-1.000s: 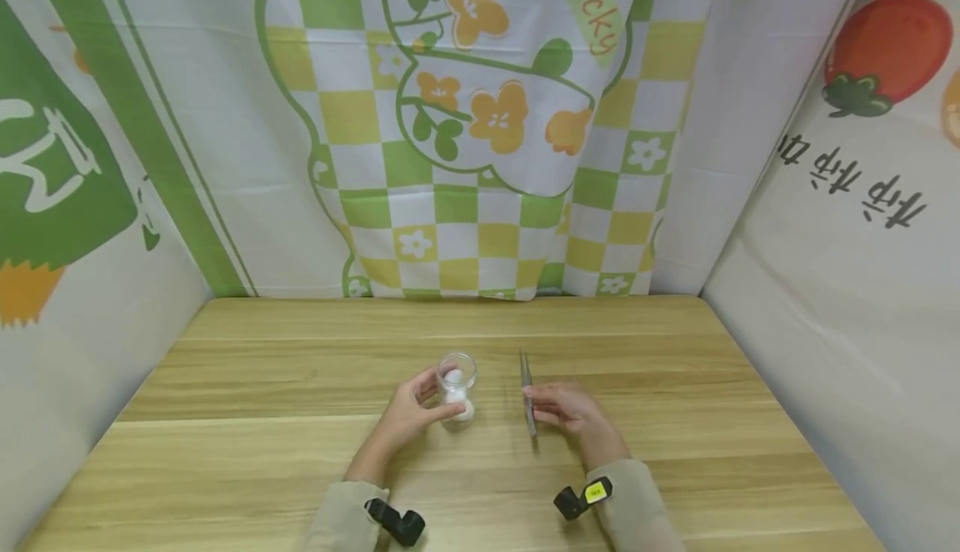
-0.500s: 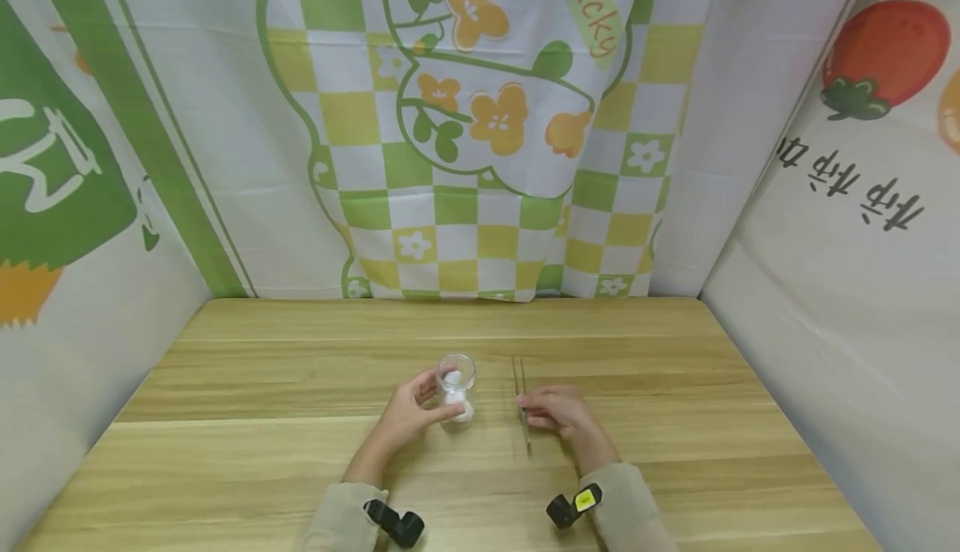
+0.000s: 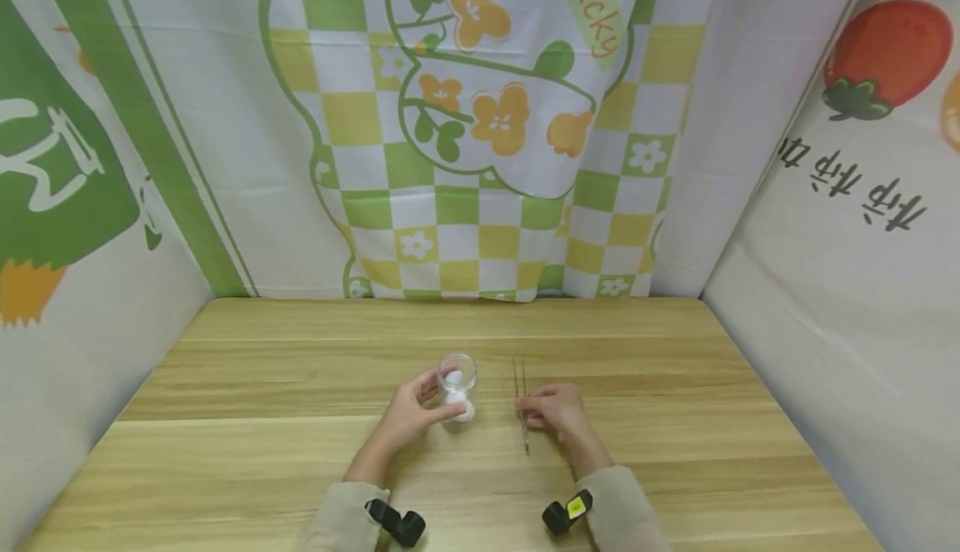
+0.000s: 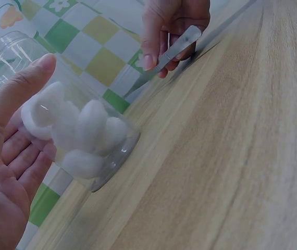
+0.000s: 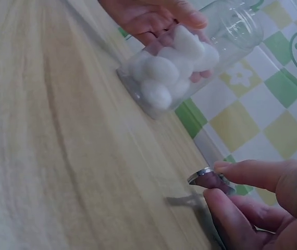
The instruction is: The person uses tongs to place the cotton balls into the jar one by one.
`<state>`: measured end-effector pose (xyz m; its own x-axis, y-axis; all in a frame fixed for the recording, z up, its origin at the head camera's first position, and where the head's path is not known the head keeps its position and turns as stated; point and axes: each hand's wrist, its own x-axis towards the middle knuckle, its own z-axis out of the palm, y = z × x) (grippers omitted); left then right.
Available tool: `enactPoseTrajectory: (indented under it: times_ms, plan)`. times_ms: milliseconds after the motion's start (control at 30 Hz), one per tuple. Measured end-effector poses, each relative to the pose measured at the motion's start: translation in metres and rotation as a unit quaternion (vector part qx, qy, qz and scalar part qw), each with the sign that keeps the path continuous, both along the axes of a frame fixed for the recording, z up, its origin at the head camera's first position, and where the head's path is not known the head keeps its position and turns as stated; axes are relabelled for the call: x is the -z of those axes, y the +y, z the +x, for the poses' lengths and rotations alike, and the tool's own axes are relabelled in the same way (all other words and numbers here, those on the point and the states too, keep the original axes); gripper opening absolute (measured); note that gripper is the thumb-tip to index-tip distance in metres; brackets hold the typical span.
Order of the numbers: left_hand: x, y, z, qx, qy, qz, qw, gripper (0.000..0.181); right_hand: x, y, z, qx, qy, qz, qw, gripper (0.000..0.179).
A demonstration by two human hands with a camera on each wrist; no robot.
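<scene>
A clear, lidless jar (image 3: 458,387) stands upright on the table. White cotton balls (image 4: 92,127) fill its lower part, several of them piled together. My left hand (image 3: 411,403) grips the jar from its left side, thumb across the near wall and fingers behind. To the right of the jar, my right hand (image 3: 558,410) pinches metal tweezers (image 4: 181,48) between thumb and fingers. In the head view the two slim tips of the tweezers point away from me and stand slightly apart, with nothing between them. The right wrist view shows their rounded back end.
The wood-grain table (image 3: 300,452) ends at a patterned green and yellow cloth (image 3: 457,243) at the back. Pale printed cloth walls (image 3: 825,285) rise at both sides. Each sleeve carries a small black camera (image 3: 397,524) at the wrist.
My right hand has shifted slightly left and turned the tweezers, so both tips now show side by side. My left hand and the jar have stayed in place.
</scene>
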<state>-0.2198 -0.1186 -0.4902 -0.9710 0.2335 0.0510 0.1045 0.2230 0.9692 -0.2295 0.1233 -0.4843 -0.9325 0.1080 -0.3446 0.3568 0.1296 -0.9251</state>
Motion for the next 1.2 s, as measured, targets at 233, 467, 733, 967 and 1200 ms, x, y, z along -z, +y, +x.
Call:
enactPoseTrajectory:
  times_ms: [233, 467, 733, 967, 1200]
  plan:
    - [0.0007, 0.0004, 0.0, 0.0, -0.004, -0.002, 1.0, 0.062, 0.0033, -0.0028, 0.0011, -0.005, 0.022, 0.055, 0.9982, 0.022]
    - [0.0001, 0.0004, 0.0002, 0.002, -0.002, 0.001, 1.0, 0.061, 0.0024, -0.0037, 0.0024, -0.004, 0.034, 0.072, 0.9968, 0.02]
    - [-0.0002, 0.0, -0.0004, 0.003, 0.001, 0.0, 1.0, 0.062, 0.0008, -0.0074, 0.004, 0.009, 0.037, 0.097, 0.9945, 0.018]
    - [0.0003, 0.0, 0.0002, 0.0, -0.001, 0.0, 1.0, 0.062, -0.0003, -0.0091, 0.005, 0.014, 0.04, 0.129, 0.9908, 0.015]
    - [0.0015, 0.0019, -0.0001, -0.003, -0.002, 0.0, 1.0, 0.062, 0.0007, -0.0084, 0.0069, 0.007, 0.049, 0.154, 0.9868, 0.014]
